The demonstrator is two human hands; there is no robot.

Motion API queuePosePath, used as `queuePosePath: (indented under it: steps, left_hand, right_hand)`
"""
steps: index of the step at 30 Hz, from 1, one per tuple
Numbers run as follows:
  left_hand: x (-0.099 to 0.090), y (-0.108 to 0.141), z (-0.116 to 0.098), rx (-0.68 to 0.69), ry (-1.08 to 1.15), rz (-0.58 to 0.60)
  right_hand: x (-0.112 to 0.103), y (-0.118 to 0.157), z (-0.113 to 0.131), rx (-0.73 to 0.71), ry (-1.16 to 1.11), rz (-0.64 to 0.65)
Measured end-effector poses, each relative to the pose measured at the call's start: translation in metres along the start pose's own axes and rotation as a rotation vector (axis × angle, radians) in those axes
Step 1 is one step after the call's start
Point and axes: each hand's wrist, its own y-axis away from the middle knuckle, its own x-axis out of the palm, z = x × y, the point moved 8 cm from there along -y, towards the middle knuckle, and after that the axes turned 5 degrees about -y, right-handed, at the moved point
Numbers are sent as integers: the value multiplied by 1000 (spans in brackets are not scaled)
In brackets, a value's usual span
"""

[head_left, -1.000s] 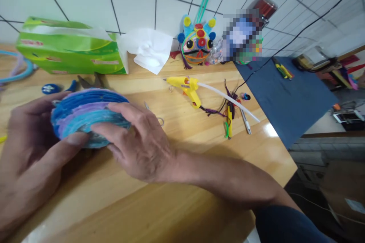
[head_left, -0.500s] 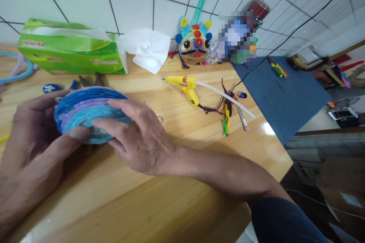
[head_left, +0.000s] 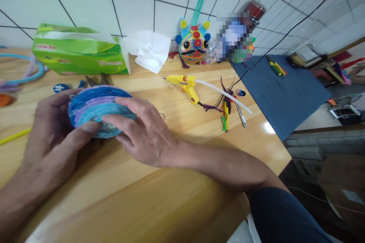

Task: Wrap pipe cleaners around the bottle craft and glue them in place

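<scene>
Between my two hands is a rounded craft piece [head_left: 99,102] coiled from fuzzy pipe cleaners in blue, lilac and turquoise bands. My left hand [head_left: 59,129] grips its left side, with the thumb pressed on the lower front. From the right, my right hand [head_left: 151,133] holds it, fingers bent over the front surface. Greyish, glue-like patches show near the left thumb. Just behind the piece lie pliers [head_left: 95,80], partly hidden by it, and a blue round piece with white dots [head_left: 60,88].
A yellow glue gun [head_left: 185,85] with a white glue stick lies mid-table. Behind stand a green tissue pack [head_left: 82,55] and a colourful lion-head ornament [head_left: 194,45]. A yellow cutter [head_left: 226,117] and a silver pen-like tool [head_left: 241,115] lie right. A blue mat [head_left: 279,91] covers the far corner.
The view has shifted slightly left, so the hands and the coiled piece appear further right. My grip on the piece looks the same.
</scene>
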Motion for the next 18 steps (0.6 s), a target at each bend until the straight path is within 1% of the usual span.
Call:
queuePosePath:
  steps: [2,3,8,11,15,16,18]
  left_hand:
    - [4,-1,-1,41,24,41]
    - [6,-1,-2,65,25,56]
    - [10,-1,-7,172,18,60]
    - [13,-3,-5,166,65,73]
    - [20,-3,-5,143,111,102]
    - [21,-2,-7,145,120,107]
    - [26,0,-9,125,138,147]
  right_hand:
    - [0,0,1,-38,18,71]
    - [-2,0,1,-58,16,78]
    - [-17,1,3,-117,-1,-23]
    - [-16,2,2,-120,3,-27]
    - [-11,6,-6,-75,13,29]
    - [-11,7,-8,-66,-4,37]
    - [-15,8,-8,-82,-91,-2]
